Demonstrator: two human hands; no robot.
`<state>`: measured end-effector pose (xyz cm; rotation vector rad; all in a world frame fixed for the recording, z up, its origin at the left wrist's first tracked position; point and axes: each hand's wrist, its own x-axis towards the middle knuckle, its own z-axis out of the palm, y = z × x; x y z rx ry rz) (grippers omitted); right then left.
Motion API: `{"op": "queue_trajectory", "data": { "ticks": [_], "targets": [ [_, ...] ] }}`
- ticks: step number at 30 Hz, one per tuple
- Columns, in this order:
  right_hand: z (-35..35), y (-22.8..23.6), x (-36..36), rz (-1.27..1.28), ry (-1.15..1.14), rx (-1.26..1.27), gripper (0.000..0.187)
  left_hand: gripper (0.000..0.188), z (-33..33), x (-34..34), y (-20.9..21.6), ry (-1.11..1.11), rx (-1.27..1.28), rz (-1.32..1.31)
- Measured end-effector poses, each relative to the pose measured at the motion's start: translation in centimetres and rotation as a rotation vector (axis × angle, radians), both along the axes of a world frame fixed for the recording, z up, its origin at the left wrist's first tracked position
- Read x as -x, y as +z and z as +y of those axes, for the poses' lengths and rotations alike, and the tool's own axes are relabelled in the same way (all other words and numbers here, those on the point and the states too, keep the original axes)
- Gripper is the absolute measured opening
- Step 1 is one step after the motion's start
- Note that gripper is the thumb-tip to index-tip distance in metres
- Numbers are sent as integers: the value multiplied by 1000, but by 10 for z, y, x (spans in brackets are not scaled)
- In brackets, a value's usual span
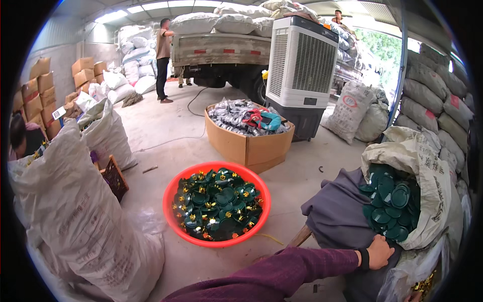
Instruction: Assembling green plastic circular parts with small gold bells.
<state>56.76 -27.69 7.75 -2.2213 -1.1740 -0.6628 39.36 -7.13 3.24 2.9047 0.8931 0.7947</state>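
My left arm, in a purple sleeve with a black wristband, reaches across to the right. My left hand [380,251] is closed with fingers curled down; what they hold, if anything, is hidden. It lies against a dark grey cloth [332,206], just below dark green oval discs [392,201] in an open white woven sack [435,194]. At the lower right rim, what seems to be part of my right hand [416,296] shows beside shiny gold pieces [427,284] in clear plastic; its fingers are mostly cut off. A red basin [167,211] holds green discs with gold pieces attached.
A cardboard box [226,143] of plastic-wrapped items stands beyond the basin, beside an air cooler [302,65]. A tall white sack [85,216] stands left. A loaded truck [221,50], stacked sacks [425,88], cartons [83,70] and a standing person [163,55] are farther off.
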Motion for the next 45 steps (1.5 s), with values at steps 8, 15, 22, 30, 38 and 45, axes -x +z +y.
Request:
{"op": "queue_trajectory", "data": {
  "ticks": [8,15,22,30,38,45],
  "targets": [
    [-3,-11,-23,-4,48,24,25,44,2,-3,16,-83,201,-38],
    [-4,-24,-40,-51,34,20,33,42,5,24,3,-170,432,-339],
    [-16,-69,-104,155,177,-270,27,47,-23,78,14,-230,607,-417],
    [21,4,117,1036,797,-390,28,19,-39,139,30,-294,1133,-666],
    [26,-38,166,1329,1152,-299,28,17,-92,143,25,-317,1179,-597],
    [24,-50,180,1313,1113,-298,29,13,-100,154,9,-272,1085,-699]
  ]
}}
